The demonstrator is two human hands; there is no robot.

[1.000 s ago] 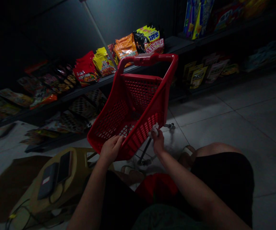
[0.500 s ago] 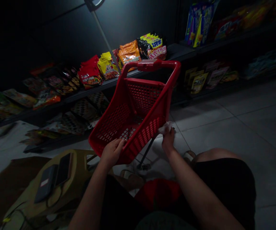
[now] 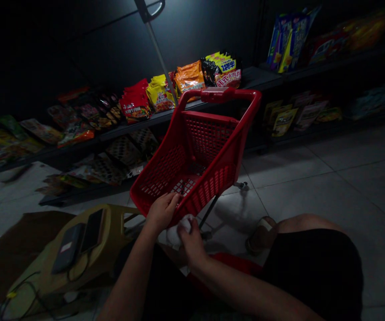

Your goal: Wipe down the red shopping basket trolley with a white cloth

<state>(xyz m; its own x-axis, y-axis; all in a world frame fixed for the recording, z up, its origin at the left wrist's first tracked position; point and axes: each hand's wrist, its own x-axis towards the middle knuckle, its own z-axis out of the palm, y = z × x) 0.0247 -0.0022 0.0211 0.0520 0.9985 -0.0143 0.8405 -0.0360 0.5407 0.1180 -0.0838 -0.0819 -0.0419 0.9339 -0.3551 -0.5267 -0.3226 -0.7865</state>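
In front of me stands a red plastic shopping cart with lattice sides and a looped push handle. My left hand grips the basket's near rim at its lower left corner, with the thumb over the edge. Close beside it, my right hand is closed around a crumpled white cloth, at the outer face of the near corner. It may be a tissue; the dim light does not settle that. Part of the cart's leg frame shows under the basket.
To the left, a yellowish stool carries a phone, a dark power bank and cables. Behind the cart run shelves of bagged snacks. A thin pole rises there. Pale floor tiles lie to the right.
My right hand has moved the white cloth left and down, from the cart's right side to the near corner by my left hand. My left hand keeps its hold; the view has shifted slightly.
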